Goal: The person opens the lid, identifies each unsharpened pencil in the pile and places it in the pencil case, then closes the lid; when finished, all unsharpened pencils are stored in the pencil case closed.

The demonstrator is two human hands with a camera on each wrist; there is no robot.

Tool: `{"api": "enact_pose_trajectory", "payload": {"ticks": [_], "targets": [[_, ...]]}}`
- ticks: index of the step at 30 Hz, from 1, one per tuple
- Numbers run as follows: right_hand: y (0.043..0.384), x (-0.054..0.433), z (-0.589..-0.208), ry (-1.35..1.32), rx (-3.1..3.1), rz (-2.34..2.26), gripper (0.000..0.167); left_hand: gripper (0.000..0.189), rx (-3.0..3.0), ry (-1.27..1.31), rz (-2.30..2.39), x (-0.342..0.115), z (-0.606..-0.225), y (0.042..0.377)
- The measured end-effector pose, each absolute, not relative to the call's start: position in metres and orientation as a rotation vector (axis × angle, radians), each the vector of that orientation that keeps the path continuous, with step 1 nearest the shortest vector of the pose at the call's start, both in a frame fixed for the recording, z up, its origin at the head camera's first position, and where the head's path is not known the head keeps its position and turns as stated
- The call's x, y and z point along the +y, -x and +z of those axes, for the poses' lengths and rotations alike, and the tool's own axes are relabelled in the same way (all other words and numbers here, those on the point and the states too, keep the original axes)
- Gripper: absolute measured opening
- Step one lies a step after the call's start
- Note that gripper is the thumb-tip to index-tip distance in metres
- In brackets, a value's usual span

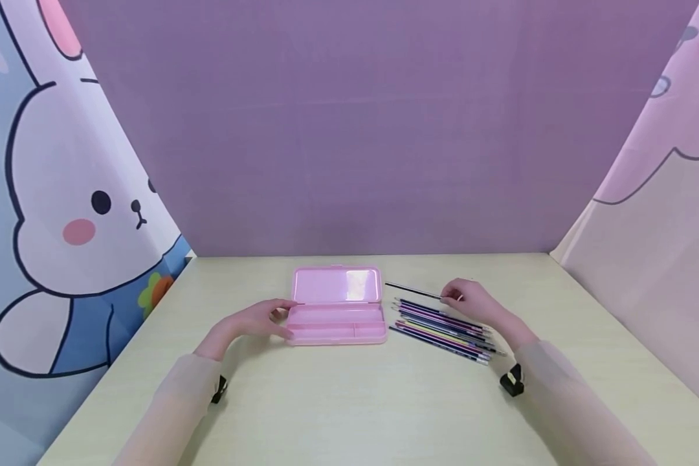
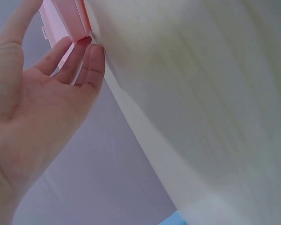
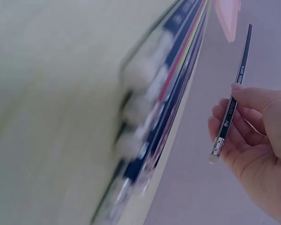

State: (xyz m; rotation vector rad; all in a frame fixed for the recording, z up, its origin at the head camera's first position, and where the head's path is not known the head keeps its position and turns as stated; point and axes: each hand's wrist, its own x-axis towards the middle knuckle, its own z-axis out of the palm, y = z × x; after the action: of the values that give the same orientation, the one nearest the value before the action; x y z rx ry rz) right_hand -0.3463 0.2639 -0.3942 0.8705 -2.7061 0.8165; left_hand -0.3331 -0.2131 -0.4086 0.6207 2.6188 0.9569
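A pink pencil case (image 1: 338, 335) lies with its lid (image 1: 320, 285) raised at the back; its divided inside shows no pencils. At its left end, my left hand (image 1: 261, 318) holds the case, with the thumb near the front corner and the fingers farther back. In the left wrist view the fingertips are right at the case's edge (image 2: 70, 21). My right hand (image 3: 257, 136) pinches a dark pencil (image 3: 241, 70) between thumb and fingers, close to its white eraser end. That pencil points toward the case, above a loose bundle of pencils (image 1: 443, 330).
The bundle, mostly dark with pink and yellow ones among them, lies on the pale wooden table (image 1: 338, 401) right of the case. A purple panel (image 1: 349, 129) rises behind the table. Cartoon-printed cloths (image 1: 64, 194) hang at both sides.
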Motion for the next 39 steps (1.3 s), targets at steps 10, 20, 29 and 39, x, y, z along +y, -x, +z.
{"api": "enact_pose_trajectory", "payload": {"ticks": [10, 20, 29, 39], "targets": [[0.352, 0.238, -0.391, -0.876, -2.774, 0.838, 0.009, 0.074, 2.595, -0.624, 0.943, -0.212, -0.409, 0.336], [0.354, 0.211, -0.384, -0.931, -2.775, 0.827, 0.008, 0.072, 2.583, -0.646, 0.966, -0.211, -0.411, 0.34], [0.358, 0.178, -0.382, -1.058, -2.744, 0.852, 0.007, 0.072, 2.584, -0.639, 0.975, -0.21, -0.411, 0.341], [0.365, 0.142, -0.38, -1.164, -2.735, 0.811, 0.005, 0.071, 2.579, -0.636, 1.024, -0.212, -0.408, 0.339]]}}
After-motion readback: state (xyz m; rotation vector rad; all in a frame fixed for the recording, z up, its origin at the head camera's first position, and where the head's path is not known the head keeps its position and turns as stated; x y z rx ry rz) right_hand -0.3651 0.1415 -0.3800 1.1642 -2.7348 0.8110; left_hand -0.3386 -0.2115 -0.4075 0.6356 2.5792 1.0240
